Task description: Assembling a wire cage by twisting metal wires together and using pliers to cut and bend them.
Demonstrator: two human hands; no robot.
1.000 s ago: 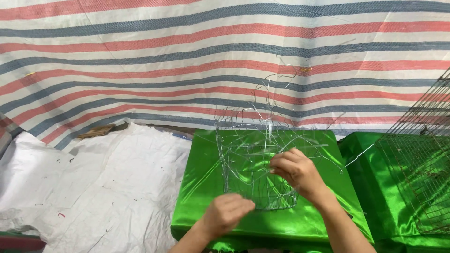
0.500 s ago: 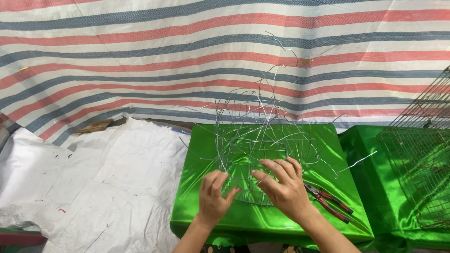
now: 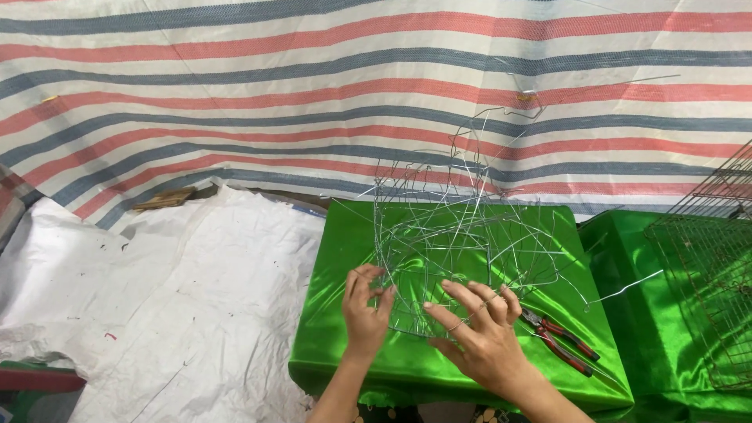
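Observation:
A tangled silver wire frame point(image 3: 462, 235) stands on a box covered in shiny green cloth point(image 3: 345, 345). My left hand point(image 3: 365, 307) grips the frame's near left edge with curled fingers. My right hand point(image 3: 479, 333) lies over the frame's near rim, fingers spread and threaded among the wires. Loose wire ends stick up and out toward the striped tarp behind.
Red-handled pliers point(image 3: 560, 341) lie on the green cloth right of my right hand. A rusty wire mesh cage point(image 3: 709, 266) sits on a second green-covered box at the right. White sheeting point(image 3: 157, 313) covers the ground left. A striped tarp point(image 3: 313, 94) hangs behind.
The wire frame has been tipped over from upright to lying lower and wider. Both hands shifted onto its near rim. The pliers came into view beside my right hand.

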